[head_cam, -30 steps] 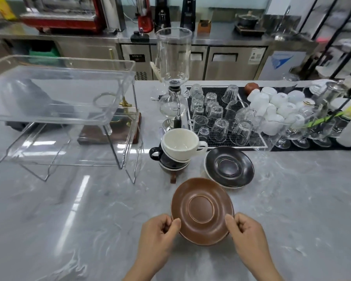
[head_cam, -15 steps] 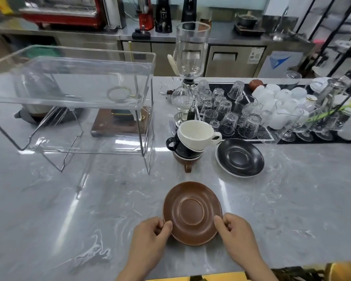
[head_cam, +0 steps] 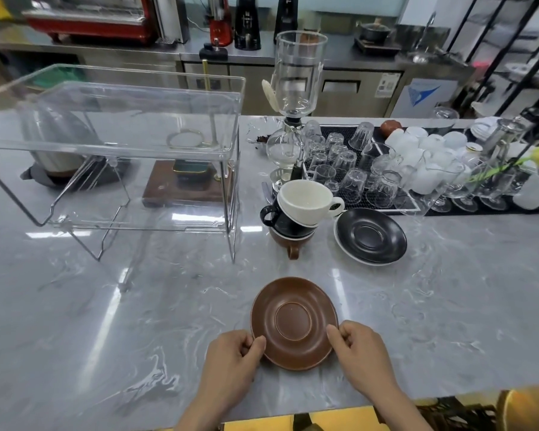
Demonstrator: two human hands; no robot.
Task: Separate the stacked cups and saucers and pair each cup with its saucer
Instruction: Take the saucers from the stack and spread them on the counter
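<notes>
Brown glazed ceramic, the brown saucer lies flat on the grey marble counter, held between both hands at its near rim. The left hand pinches the rim with thumb and curled fingers on its left edge; the right hand does the same, thumb over the right edge. Over the last second the saucer has been drawn nearer the person and away from the cup stack, and both grips have stayed clamped throughout. Result: this saucer now occupies its own station, well apart from the remaining pieces. Beyond the fingertips, the white cup sits in the black cup, which sits in the brown cup; this stack is untouched. Beyond the right thumb, just beside the stack, lies the black saucer, with what looks like a white rim under it. Judgement: the saucers are partly separated; no cup is yet paired. The next step probably requires releasing the brown saucer and unstacking the cups.
</notes>
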